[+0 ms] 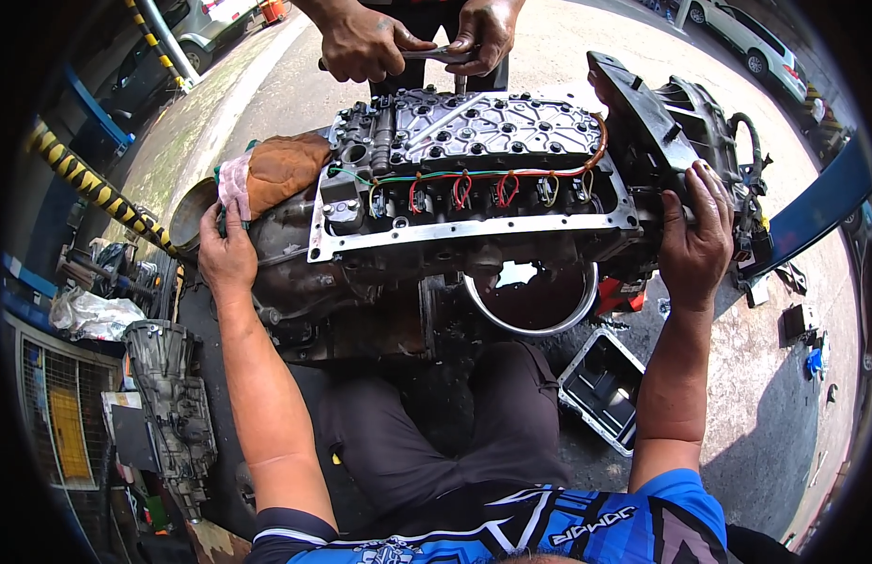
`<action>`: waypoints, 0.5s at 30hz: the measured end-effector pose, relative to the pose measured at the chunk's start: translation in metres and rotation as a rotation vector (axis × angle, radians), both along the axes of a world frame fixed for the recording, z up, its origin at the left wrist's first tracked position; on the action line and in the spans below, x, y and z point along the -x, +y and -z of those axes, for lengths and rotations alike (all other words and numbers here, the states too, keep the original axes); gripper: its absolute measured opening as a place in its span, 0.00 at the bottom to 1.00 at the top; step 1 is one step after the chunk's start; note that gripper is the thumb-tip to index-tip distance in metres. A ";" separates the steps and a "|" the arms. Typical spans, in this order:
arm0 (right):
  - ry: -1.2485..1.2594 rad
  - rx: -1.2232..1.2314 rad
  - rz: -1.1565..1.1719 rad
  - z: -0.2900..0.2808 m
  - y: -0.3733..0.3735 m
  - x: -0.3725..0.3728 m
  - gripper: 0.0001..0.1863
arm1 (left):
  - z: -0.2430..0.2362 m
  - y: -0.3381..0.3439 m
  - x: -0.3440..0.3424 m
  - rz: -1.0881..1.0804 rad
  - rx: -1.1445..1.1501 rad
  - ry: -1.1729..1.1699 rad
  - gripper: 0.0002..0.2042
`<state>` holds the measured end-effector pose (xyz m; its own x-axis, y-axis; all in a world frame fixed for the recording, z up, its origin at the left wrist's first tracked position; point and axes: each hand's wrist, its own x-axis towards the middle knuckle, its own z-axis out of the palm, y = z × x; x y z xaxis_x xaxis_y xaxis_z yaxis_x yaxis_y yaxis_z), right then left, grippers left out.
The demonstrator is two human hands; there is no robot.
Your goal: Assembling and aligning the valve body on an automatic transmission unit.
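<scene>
Fingers [707,193] flank the gearbox [502,141], open side up, lengthwise left-right.

- Straight line between left fingers [232,224] and right fingers [708,200]: gearbox [295,237] fills it. Cross above only.
- Air over the near flange [455,232], between both sets of fingers: open from the person's side.
- Ahead of that: wire loops [462,191], snag risk; then bolted plate [502,130].
- Far edge: co-worker's hands [365,45] and tool [436,54] block it.
- Ahead of left fingers: brown cloth [284,176], close in.
- Ahead and inboard of right fingers: black bracket [645,111].
- Lower, between forearms: basin [586,305], black pan [600,387].
- Outboard: striped pole [96,183] left, blue post [817,224] right; exact clearance unclear.
</scene>
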<state>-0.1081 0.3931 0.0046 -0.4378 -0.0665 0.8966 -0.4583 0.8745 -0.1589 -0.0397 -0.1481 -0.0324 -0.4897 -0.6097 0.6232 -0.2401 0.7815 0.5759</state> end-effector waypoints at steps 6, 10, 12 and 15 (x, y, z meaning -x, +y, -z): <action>0.013 0.005 0.000 -0.001 0.000 0.001 0.18 | 0.002 -0.004 0.002 0.053 -0.033 0.012 0.27; 0.019 0.008 0.003 0.001 -0.001 0.001 0.18 | -0.002 -0.002 0.002 0.050 -0.038 -0.019 0.27; 0.023 0.009 -0.004 0.000 -0.003 0.001 0.18 | -0.003 -0.004 -0.001 0.024 -0.012 -0.046 0.28; 0.026 0.002 0.000 -0.001 -0.001 0.001 0.18 | -0.004 0.001 0.001 0.022 -0.023 -0.066 0.28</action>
<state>-0.1090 0.3921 0.0055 -0.4147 -0.0653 0.9076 -0.4625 0.8741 -0.1484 -0.0404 -0.1476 -0.0281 -0.5425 -0.6126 0.5748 -0.2613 0.7734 0.5776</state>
